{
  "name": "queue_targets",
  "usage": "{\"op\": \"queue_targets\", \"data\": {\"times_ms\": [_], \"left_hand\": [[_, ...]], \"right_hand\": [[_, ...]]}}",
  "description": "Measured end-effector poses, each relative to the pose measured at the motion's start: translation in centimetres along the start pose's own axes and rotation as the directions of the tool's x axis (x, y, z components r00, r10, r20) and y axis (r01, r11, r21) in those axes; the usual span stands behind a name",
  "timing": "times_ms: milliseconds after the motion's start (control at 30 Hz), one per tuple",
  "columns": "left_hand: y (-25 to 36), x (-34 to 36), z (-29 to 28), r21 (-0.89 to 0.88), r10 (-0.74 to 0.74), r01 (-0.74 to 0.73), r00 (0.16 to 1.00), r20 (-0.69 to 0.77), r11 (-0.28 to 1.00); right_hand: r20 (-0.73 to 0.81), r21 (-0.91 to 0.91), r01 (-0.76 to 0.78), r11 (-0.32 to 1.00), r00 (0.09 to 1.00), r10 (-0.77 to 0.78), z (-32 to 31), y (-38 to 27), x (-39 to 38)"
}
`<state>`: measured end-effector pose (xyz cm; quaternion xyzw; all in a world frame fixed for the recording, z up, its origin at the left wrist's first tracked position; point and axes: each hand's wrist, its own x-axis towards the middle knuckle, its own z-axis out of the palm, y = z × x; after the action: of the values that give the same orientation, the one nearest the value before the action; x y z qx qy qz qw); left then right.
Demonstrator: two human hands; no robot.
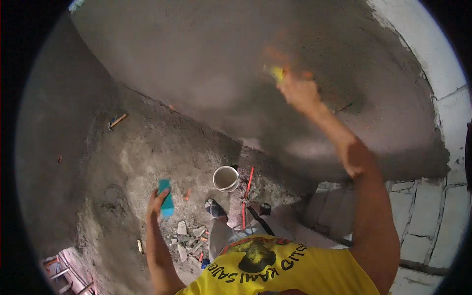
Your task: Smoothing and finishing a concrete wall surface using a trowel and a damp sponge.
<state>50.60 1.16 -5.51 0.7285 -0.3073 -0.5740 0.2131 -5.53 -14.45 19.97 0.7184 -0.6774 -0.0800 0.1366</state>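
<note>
My right hand (301, 92) is raised against the grey plastered wall (196, 59), its fingers closed around a yellow and orange tool (277, 73). Motion smears the tool, so its exact kind does not show. Lower and to the left, my left hand (156, 200) grips a teal rectangular block (166, 197) by its side, held away from the wall above the floor. A white bucket (226, 179) stands on the floor near my feet, between the hands and close to the wall's base. What the bucket holds is too dark to make out.
A hammer (117, 121) lies on the rough floor at the left. Broken rubble (189, 241) is heaped left of my feet. An orange-red hose or pipe (249, 182) runs beside the bucket. Bare pale blocks (413, 211) border the plaster at right.
</note>
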Motion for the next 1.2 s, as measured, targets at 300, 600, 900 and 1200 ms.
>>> {"op": "queue_targets", "data": {"times_ms": [300,600,900,1200], "left_hand": [[27.6,-14.6,28.9,0.201,0.421,-0.765,0.53,0.736,0.611],[36.5,-24.7,41.0,-0.46,0.928,-0.807,0.324,0.181,0.371],[1.9,-3.4,12.3,-0.07,0.385,-0.403,0.904,-0.189,0.912],[-16.2,-3.9,-3.1,-0.168,0.038,-0.087,0.96,-0.277,0.982]], "right_hand": [[-0.064,-0.154,0.206,0.966,0.974,-0.218,10.2,18.5,-23.1],[-0.437,0.035,0.0,0.999,0.899,0.015,-5.5,21.5,-18.0],[-0.392,0.075,0.113,0.991,0.917,-0.075,10.5,22.8,-26.6],[-0.341,0.088,-0.114,0.99,0.93,0.137,-1.0,9.4,-10.0]]}}
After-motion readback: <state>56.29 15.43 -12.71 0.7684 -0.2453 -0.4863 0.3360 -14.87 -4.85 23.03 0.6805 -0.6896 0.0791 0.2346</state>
